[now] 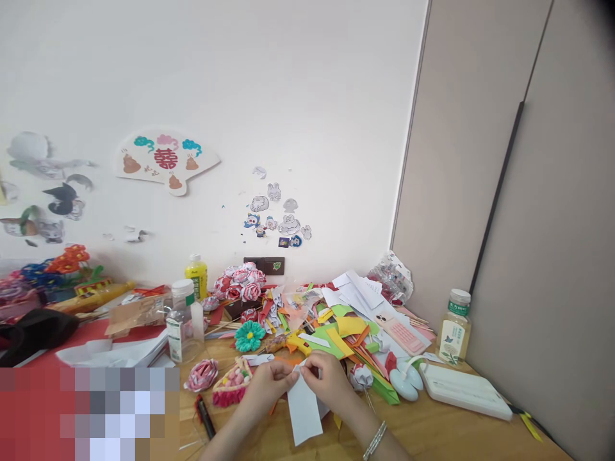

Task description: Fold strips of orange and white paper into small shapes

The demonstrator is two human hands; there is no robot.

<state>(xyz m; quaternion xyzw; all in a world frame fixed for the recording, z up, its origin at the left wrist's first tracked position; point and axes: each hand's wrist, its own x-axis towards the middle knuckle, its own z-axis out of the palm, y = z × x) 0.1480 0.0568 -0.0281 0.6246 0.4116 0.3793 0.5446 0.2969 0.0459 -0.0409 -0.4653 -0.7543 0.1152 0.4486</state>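
Both my hands meet low in the middle of the view, over a wooden table (432,429). My left hand (269,387) and my right hand (331,381) pinch the top end of a white paper strip (303,410) that hangs down toward me. The fingers of both are closed on the paper. A beaded bracelet (375,440) sits on my right wrist. A black marker (205,416) lies just left of my left forearm. Pink paper roses (202,374) and a teal paper flower (250,335) lie close behind my hands.
A heap of coloured paper scraps (336,326) fills the table's middle. A clear bottle (182,323), a yellow glue bottle (196,275) and a rose bouquet (240,285) stand behind. At right are a drink bottle (454,330), a white flat box (464,390) and a cabinet (528,224).
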